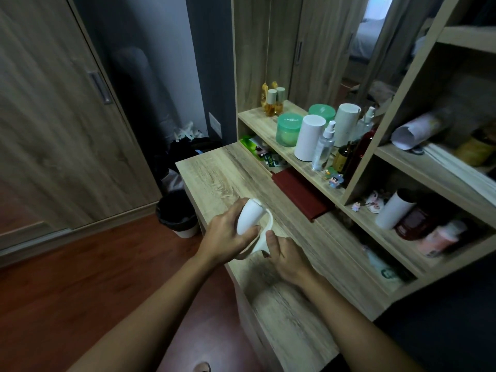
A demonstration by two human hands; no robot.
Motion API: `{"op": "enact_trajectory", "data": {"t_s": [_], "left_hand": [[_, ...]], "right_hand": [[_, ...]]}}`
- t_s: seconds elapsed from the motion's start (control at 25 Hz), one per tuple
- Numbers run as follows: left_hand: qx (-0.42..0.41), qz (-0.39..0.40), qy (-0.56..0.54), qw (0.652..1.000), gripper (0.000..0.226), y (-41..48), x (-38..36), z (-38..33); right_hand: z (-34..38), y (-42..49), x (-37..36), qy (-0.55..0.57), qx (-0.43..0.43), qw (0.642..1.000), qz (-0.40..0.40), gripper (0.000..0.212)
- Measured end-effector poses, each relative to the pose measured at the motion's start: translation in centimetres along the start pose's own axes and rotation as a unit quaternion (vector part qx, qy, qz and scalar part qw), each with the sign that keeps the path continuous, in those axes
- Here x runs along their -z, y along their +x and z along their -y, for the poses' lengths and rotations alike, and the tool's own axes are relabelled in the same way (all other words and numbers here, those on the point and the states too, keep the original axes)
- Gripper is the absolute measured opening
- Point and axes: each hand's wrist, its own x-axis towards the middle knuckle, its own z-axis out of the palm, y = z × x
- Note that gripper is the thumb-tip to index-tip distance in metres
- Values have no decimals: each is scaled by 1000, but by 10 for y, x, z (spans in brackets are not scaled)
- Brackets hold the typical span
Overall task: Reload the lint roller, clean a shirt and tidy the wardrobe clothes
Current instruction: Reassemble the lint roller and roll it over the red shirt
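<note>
A white lint roll (248, 216) is gripped in my left hand (228, 234) just above the wooden desk top (214, 178). A loose white sheet (261, 244) curls off the roll's right side and lower end. My right hand (285, 260) pinches that sheet at its lower end between thumb and fingers. The roller's handle is not visible. No shirt shows in this view.
A dark red folded item (300, 194) lies on the desk by the shelf unit. White cylinders (308, 138), green jars (288, 128) and spray bottles (323, 147) crowd the shelf. A black-lined bin (178, 213) stands on the floor left of the desk, near the closed wardrobe door (61, 116).
</note>
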Motion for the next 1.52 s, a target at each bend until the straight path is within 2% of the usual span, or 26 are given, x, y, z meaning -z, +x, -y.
{"op": "enact_trajectory", "data": {"t_s": [0.16, 0.24, 0.28, 0.4, 0.44, 0.48, 0.56, 0.6, 0.64, 0.68, 0.76, 0.8, 0.84, 0.96, 1.0, 1.12, 1.24, 1.32, 1.44, 1.52], "left_hand": [[9, 64, 94, 993, 65, 11, 5, -15], [33, 92, 103, 990, 72, 17, 10, -21], [48, 76, 90, 992, 66, 20, 14, -24], [59, -79, 99, 990, 32, 27, 25, -21], [50, -89, 92, 991, 32, 28, 27, -18], [35, -52, 61, 996, 40, 28, 28, -15], [20, 96, 1, 995, 69, 25, 27, -14], [12, 139, 4, 990, 80, 22, 25, -14], [4, 142, 12, 990, 85, 21, 24, -13], [3, 108, 7, 994, 82, 22, 22, -12], [25, -12, -17, 999, 57, 26, 27, -14], [39, -42, -25, 998, 45, 28, 31, -15], [48, -31, -25, 998, 38, 30, 34, -17], [19, 71, 21, 997, 37, 30, 38, -20], [12, 76, 29, 997, 35, 30, 40, -20], [5, 54, 35, 998, 34, 39, 52, -12], [37, 26, 36, 998, 47, 49, 76, 8], [48, -24, 52, 997, 52, 60, 100, 30], [58, -108, 78, 989, 46, 82, 149, 76], [69, -119, 97, 986, 46, 98, 185, 113]], "right_hand": [[-14, 3, -10, 103, -49, 993, -30, 81], [-17, 1, -16, 179, -79, 979, -56, 88], [-18, 0, -18, 206, -100, 971, -73, 91], [-21, -2, -19, 229, -148, 954, -124, 92], [-20, -3, -18, 233, -152, 951, -132, 88], [-19, -3, -17, 238, -152, 949, -137, 84], [-17, -1, -16, 235, -143, 952, -132, 84], [-15, -1, -16, 229, -136, 955, -126, 81], [-14, 0, -16, 222, -134, 958, -122, 77], [-13, 0, -16, 215, -132, 960, -123, 73], [-15, 2, -16, 202, -135, 961, -133, 71], [-14, 3, -16, 195, -134, 962, -137, 71], [-14, 4, -15, 189, -133, 963, -140, 71], [-6, 12, -15, 205, -132, 959, -143, 70], [-2, 15, -15, 208, -126, 960, -142, 69], [9, 32, -22, 219, -100, 961, -137, 66], [26, 57, -39, 234, -99, 959, -124, 66], [42, 81, -56, 235, -87, 962, -113, 68], [76, 126, -91, 228, -55, 967, -99, 65], [100, 160, -117, 238, -46, 965, -98, 65]]}}
